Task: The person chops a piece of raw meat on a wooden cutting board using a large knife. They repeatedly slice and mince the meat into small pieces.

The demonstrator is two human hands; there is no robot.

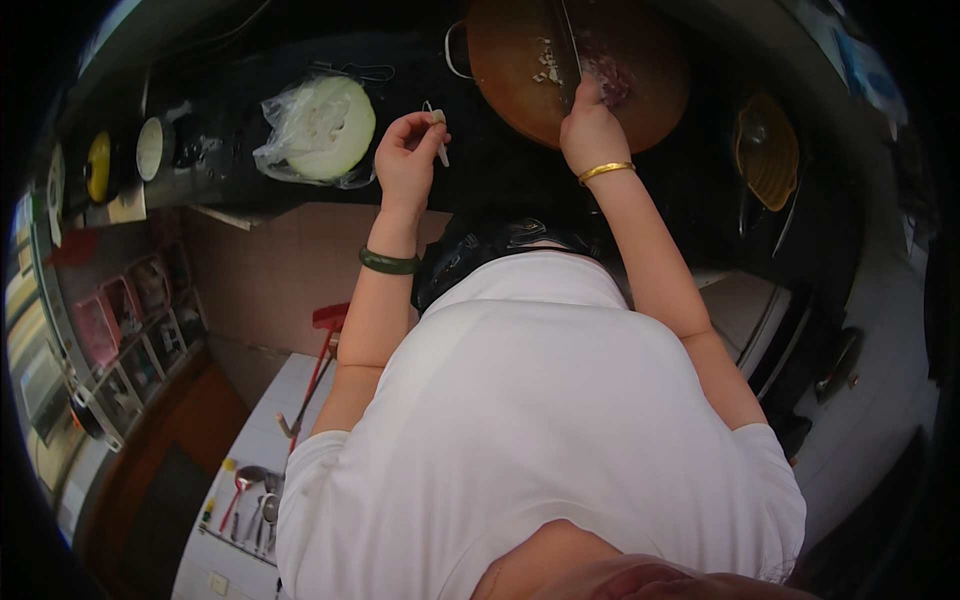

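Note:
My left hand (pixel 411 154), with a dark green bangle at its wrist, pinches a small pale piece of food (pixel 438 117) between thumb and fingertips, above the black counter. A thin white strip hangs below the fingers; what it is I cannot tell. My right hand (pixel 594 133), with a gold bracelet, is closed around a knife, whose blade (pixel 571 41) lies over a round wooden cutting board (pixel 517 97). Small white diced pieces (pixel 547 64) lie left of the blade. Chopped reddish meat (pixel 616 82) is on its right, partly behind my hand.
A cut winter melon (pixel 330 127) in clear plastic lies on the counter left of my left hand. Farther left are a small pale bowl (pixel 151 148) and a yellow object (pixel 98 166). A yellow-brown basket (pixel 766 154) stands at the right. Utensils hang on the tiled wall at lower left.

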